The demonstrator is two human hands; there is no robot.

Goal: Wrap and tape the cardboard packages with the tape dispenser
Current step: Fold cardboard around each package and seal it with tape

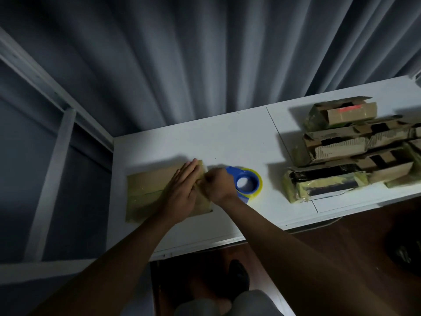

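A flat brown cardboard package (145, 190) with strips of clear tape across it lies on the left part of the white table (227, 142). My left hand (182, 185) presses flat on its right half, fingers straight. My right hand (217, 184) grips the blue tape dispenser (247, 182), which carries a yellowish tape roll, at the package's right edge. The dispenser's cutting end is hidden under my right hand.
A pile of several taped and torn cardboard packages (346, 147) fills the right side of the table. Grey curtains (205, 65) hang behind it. A grey metal frame (54, 156) stands at the left. Dark floor lies below the table's near edge.
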